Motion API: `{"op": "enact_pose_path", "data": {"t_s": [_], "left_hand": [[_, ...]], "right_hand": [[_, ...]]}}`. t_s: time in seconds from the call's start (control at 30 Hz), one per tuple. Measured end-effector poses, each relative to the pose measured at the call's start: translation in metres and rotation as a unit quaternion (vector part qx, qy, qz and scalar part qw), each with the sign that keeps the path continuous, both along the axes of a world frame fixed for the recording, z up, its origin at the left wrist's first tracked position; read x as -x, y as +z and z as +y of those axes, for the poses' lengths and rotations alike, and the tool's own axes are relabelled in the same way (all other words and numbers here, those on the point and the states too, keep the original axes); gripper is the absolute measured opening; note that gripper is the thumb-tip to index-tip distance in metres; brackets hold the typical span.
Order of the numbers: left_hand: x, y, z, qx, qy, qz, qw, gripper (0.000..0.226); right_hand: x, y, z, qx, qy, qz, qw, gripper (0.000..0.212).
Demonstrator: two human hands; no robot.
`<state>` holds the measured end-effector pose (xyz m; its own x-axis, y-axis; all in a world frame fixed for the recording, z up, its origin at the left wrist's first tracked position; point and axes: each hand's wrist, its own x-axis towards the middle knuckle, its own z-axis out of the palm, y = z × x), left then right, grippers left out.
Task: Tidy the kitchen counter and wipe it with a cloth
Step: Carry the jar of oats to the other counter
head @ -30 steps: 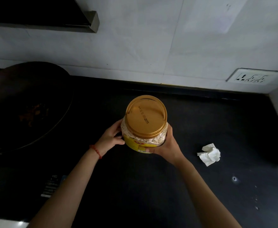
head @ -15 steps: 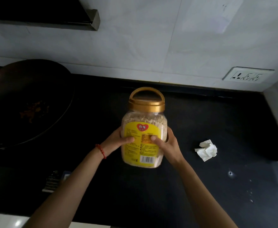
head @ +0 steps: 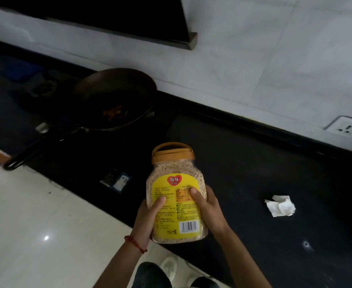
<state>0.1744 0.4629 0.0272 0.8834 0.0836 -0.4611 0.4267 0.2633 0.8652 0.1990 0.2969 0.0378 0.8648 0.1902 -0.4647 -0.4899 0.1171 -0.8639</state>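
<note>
The jar (head: 177,196) was held upright above the bench (head: 254,163) edge, clear of its surface. The left hand (head: 148,215) and right hand (head: 209,208) each kept a closed grip on its sides, thumbs on the yellow label. For a sound carry, both palms should stay low and the jar level. The crumpled tissue (head: 280,205) lay well apart; the wok (head: 112,98) stood behind.

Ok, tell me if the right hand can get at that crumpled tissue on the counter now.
Probably not yet: the right hand is clamped on the jar along with the left hand. The counter around the tissue is otherwise bare.
</note>
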Motion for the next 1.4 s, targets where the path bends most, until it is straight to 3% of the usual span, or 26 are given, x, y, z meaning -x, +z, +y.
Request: {"op": "enact_pose_path", "data": {"t_s": [0.23,0.33,0.47,0.57,0.73,0.9,1.03,1.27,1.4], "left_hand": [[0.093,0.016,0.017,-0.034,0.138,0.003,0.990,0.096],[0.131,0.020,0.037,-0.042,0.204,0.002,0.978,0.088],[0.180,0.023,0.078,-0.047,0.280,-0.010,0.959,0.084],[0.214,0.024,0.115,-0.049,0.328,-0.010,0.943,0.086],[0.269,0.018,0.189,-0.033,0.415,-0.002,0.909,0.092],[0.319,0.007,0.276,-0.017,0.456,0.010,0.890,0.096],[0.334,0.006,0.335,-0.014,0.466,0.005,0.885,0.094],[0.304,-0.005,0.439,0.001,0.447,0.031,0.894,0.104],[0.268,-0.014,0.504,0.009,0.446,0.055,0.894,0.111]], "right_hand": [[0.050,0.005,0.031,-0.017,0.119,0.002,0.993,0.069],[0.067,0.007,0.063,-0.014,0.185,-0.006,0.983,0.085],[0.093,0.008,0.122,0.001,0.272,-0.020,0.962,0.081],[0.112,0.009,0.174,0.031,0.328,-0.040,0.943,0.097],[0.146,0.005,0.274,0.050,0.422,-0.065,0.903,0.091],[0.190,-0.007,0.373,0.071,0.455,-0.068,0.885,0.108],[0.202,-0.010,0.438,0.087,0.475,-0.090,0.871,0.106],[0.171,-0.023,0.535,0.087,0.464,-0.096,0.876,0.111],[0.136,-0.031,0.599,0.082,0.467,-0.087,0.876,0.101]]}}
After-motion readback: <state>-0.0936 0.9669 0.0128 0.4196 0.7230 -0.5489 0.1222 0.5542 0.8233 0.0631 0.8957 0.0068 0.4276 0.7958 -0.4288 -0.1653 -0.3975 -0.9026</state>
